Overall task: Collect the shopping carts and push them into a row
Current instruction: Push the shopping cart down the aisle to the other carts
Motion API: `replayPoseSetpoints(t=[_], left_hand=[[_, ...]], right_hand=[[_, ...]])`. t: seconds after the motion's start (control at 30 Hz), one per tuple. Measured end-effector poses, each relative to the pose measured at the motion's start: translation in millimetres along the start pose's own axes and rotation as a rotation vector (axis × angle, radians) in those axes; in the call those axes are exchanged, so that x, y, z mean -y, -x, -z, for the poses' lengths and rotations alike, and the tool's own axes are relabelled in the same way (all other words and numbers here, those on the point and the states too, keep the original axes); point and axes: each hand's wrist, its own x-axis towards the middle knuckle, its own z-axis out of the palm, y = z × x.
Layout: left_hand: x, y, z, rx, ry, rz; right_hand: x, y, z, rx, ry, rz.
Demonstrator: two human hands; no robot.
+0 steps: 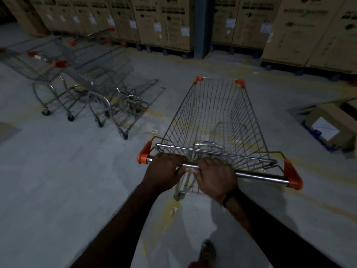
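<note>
Head view: where is the shopping cart point(214, 117)?

It stands mid-floor on the grey concrete floor point(67, 180), its basket pointing towards the far edge, where tall cardboard boxes point(164, 20) line the wall.

And the hands?

Both are on the handle bar point(260, 176). The left hand point(164, 169) grips near the bar's left orange end cap, fingers curled over the steel. The right hand point(214, 175) grips just beside it, fingers wrapped round the bar too, with a dark wristband point(230, 198) on that wrist.

Other carts?

A nested row of carts point(92, 74) stands towards the floor's far left, well apart from this one.

Anything on the right?

A smaller box point(328, 122) lies at the right edge.
</note>
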Motion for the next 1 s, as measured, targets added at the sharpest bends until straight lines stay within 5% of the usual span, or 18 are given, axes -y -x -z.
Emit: replayPoseSetpoints(t=[0.4, 0.57, 1.0], left_hand=[[5.9, 169.0, 58.2, 0.083, -0.071, 0.288], [8.4, 216.1, 86.8, 0.229, -0.205, 0.485], [18.2, 285.4, 113.9, 0.15, -0.314, 0.854]], right_hand=[[107.8, 58.7, 38.4, 0.136, -0.206, 0.255], [130.5, 53.2, 51.1, 0.294, -0.087, 0.269], [221.1, 11.8, 47.7, 0.407, -0.074, 0.563]])
